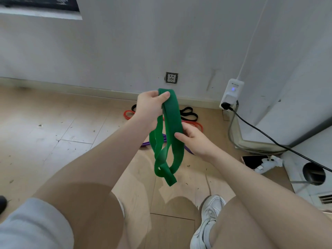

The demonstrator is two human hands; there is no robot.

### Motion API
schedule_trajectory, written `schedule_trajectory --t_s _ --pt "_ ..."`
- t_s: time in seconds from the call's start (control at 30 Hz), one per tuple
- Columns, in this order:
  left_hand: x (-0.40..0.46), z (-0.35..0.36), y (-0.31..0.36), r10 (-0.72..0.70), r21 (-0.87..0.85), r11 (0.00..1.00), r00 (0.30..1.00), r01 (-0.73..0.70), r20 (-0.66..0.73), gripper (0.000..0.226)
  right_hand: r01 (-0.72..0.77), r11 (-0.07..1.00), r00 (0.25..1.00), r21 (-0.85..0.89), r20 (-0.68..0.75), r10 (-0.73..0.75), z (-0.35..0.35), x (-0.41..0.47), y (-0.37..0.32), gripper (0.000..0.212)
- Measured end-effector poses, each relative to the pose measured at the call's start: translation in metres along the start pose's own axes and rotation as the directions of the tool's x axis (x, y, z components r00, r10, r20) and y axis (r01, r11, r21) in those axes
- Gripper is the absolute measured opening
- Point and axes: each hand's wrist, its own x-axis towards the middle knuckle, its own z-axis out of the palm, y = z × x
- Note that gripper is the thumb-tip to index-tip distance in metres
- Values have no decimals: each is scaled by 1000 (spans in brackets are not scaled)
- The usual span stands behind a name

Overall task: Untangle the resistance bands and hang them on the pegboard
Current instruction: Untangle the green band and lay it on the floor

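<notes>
While the left hand [149, 106] pinches the green band [170, 123], the right hand [193, 139] grips it lower.

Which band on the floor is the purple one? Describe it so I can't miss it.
Start at the wall socket and drop to the floor. Past the black band and red band, the purple band lies nearest the person, partly hidden behind the green band held in both hands.

No legible text anywhere.

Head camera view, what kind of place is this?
Probably a room in a home: wood-look floor, painted wall with a socket, and a phone lying by a plugged-in charger.
</notes>
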Motion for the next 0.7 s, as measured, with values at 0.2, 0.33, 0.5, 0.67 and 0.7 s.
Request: schedule_trajectory --t_s 0.2,0.33,0.5,0.67,0.7 --pt "-6 -15 -34 -212 223 957 971 183 114 29 17 971 973 237 -227 38 -5 13 -28 16" --pt "-26 -23 -58 -196 287 949 956 130 216 29 -123 934 953 336 -224 206 -3 31 -36 11" --pt "-32 -22 -56 18 191 980 976 -61 216 21 -112 812 941 573 -201 271 2 39 -47 9" --pt "-22 -24 -42 95 157 979 971 -131 219 8 -58 788 947 612 -218 238 -9 46 -59 8" --pt "-19 -24 -41 59 162 981 964 -104 258 10 -58 803 946 593 -224 234 -12 47 -59 8"
